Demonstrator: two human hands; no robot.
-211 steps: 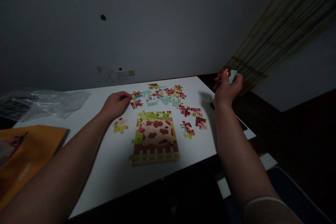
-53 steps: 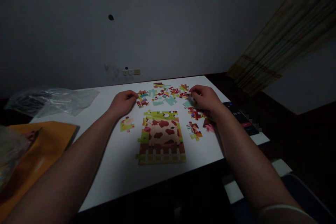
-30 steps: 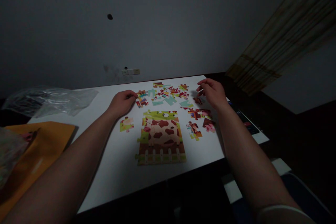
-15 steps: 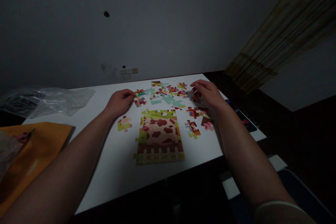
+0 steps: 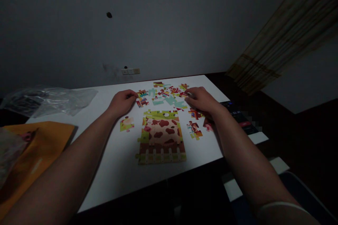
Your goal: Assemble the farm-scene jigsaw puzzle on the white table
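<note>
My left hand rests on the table with its fingers curled together. Its fingertips meet the edge of a colourful puzzle piece; what they hold, if anything, is hidden. At the right of the loose pieces, my right hand has thumb and forefinger closed around a small puzzle piece, seen mostly edge-on. Between my forearms lies a joined puzzle section with a spotted cow and a fence. Red and pale green loose pieces lie above it. One separate piece sits left of the section.
More puzzle pieces lie right of the cow section. An orange envelope and a clear plastic bag are on the left of the white table. A phone-like dark screen lies at the right edge.
My right hand has moved left and down towards the red pieces, its fingers closing. My left hand keeps its place by the pieces. The view has shifted slightly.
</note>
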